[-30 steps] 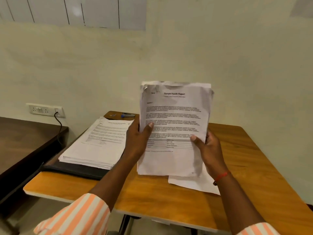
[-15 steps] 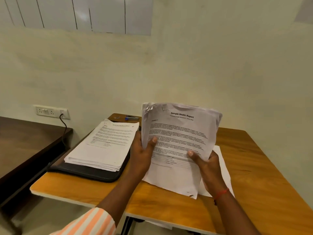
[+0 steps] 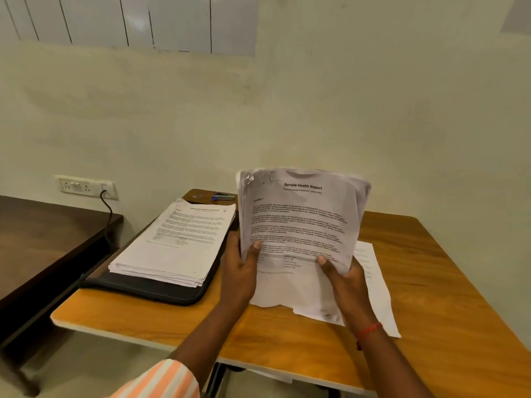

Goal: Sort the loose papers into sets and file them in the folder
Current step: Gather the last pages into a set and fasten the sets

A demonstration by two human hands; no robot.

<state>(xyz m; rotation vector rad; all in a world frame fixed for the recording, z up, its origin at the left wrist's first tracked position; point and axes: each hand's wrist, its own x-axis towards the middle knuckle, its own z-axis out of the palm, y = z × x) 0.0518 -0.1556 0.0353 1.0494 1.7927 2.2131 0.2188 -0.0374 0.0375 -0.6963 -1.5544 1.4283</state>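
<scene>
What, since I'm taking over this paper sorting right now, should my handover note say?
Left hand grips the left edge of the sheaf headed Sample Health Report; right hand grips its lower right. The sheaf stands tilted over the table.
A stack lies on the black folder at the left; a loose sheet lies on the table, partly hidden behind the sheaf.
Done: one stack is on the folder.
Left: place the sheaf and loose sheet with their sets, then file everything.
</scene>
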